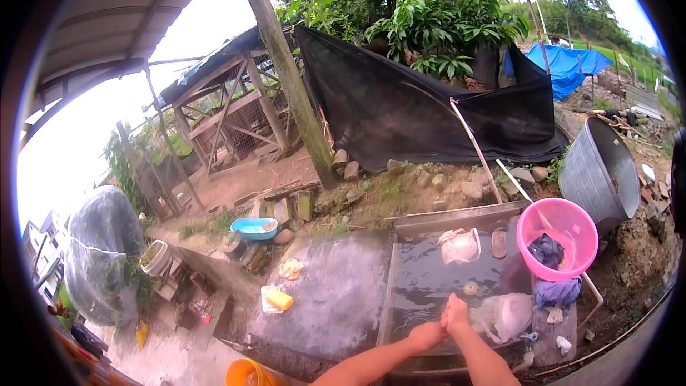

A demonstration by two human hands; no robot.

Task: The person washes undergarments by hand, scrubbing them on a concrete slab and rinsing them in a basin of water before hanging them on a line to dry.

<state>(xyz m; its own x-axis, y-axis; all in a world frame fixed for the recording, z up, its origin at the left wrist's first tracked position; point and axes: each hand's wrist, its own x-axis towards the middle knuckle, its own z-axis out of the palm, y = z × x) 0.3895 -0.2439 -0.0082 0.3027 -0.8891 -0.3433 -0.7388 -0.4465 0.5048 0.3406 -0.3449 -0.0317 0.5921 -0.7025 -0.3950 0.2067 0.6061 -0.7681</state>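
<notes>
Above the water-filled concrete basin [412, 273], my left hand [429, 334] and my right hand [455, 311] are pressed together, fingers meeting. Whether anything lies between the palms cannot be made out. A clear plastic bag with pale contents [506, 315] is in the water just right of my right hand. Near my fingertips is a small round pale object [470, 288]. Farther back, a pale pink cloth or bag [459, 246] rests in the water beside a small oblong block [499, 245].
A pink plastic tub [584, 241] with dark cloth [546, 252] stands on the basin's right edge, above purple cloth [558, 292]. On the left slab [332, 289] lie a yellow block [279, 298] and a crumpled cloth [291, 268]. An orange bucket [244, 372] is at the bottom.
</notes>
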